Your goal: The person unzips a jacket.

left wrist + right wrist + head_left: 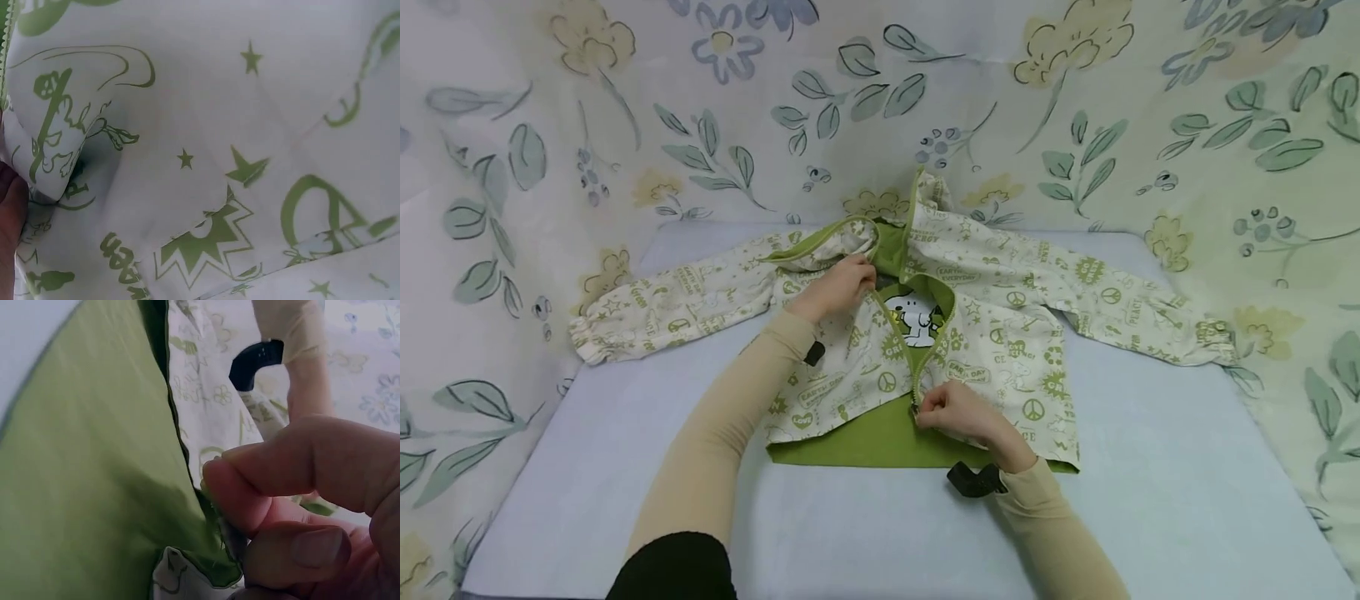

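two grips pinching | left hand: soft printed jacket | right hand: zipper

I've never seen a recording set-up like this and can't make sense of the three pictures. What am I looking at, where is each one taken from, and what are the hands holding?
No machine here: a person works with two bare hands. The wide picture comes from a camera on the head, looking down. The other two come from cameras on each wrist, very close up. On the pale blue table lies a cream jacket with green prints, lining and hood, sleeves spread out. The left hand grips the jacket's front edge near the collar. The right hand pinches the zipper at its lower end; the right wrist picture shows its fingertips pressed together there. Flowered cloth hangs behind.
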A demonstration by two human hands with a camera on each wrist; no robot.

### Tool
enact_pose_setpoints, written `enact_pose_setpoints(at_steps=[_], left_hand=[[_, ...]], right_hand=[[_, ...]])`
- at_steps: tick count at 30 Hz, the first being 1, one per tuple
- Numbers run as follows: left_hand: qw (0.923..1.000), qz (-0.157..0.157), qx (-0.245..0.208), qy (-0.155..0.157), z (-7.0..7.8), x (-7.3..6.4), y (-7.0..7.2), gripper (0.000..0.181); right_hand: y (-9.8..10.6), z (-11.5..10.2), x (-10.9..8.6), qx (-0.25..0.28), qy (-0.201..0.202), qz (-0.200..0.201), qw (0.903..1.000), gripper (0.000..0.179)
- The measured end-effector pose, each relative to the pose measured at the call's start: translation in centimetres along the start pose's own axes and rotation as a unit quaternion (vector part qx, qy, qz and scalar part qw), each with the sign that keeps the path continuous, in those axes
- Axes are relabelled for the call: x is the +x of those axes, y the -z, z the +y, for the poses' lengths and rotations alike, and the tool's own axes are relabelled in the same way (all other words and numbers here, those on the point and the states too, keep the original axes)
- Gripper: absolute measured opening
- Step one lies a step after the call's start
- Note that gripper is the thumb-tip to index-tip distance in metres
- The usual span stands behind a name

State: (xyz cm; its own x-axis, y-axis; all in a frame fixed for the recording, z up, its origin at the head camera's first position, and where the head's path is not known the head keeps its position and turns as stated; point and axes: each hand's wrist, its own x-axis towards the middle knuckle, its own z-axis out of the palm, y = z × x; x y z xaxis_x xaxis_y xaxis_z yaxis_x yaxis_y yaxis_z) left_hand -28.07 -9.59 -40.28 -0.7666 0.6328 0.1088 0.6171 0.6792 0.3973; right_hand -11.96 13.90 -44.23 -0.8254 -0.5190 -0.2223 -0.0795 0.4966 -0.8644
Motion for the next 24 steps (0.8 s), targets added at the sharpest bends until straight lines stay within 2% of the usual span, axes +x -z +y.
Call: enact_pose_setpoints(at_steps=[3, 7, 15, 24], left_hand=[[0.9999, -0.011, -0.008, -0.004, -0.15, 0.01, 0.12, 0.018], [0.9998, -0.018, -0.012, -0.004, -0.36, -0.17, -0.08, 0.018], [0.9997, -0.013, -0.022, -0.004, -0.27, -0.25, -0.24, 0.018], [0.9994, -0.021, -0.026, -0.012, -0.45, 0.06, -0.7, 0.016]], right_hand=[[0.21, 0.01, 0.05, 0.013, -0.006, 0.011, 0.9998, 0.01], [0.35, 0.09, 0.11, 0.011, -0.008, 0.003, 0.9999, 0.012], [0.5, -0.03, 0.2, -0.061, 0.01, -0.011, 0.998, 0.015], [0.19, -0.27, 0.15, -0.111, -0.011, 0.009, 0.9937, 0.025]])
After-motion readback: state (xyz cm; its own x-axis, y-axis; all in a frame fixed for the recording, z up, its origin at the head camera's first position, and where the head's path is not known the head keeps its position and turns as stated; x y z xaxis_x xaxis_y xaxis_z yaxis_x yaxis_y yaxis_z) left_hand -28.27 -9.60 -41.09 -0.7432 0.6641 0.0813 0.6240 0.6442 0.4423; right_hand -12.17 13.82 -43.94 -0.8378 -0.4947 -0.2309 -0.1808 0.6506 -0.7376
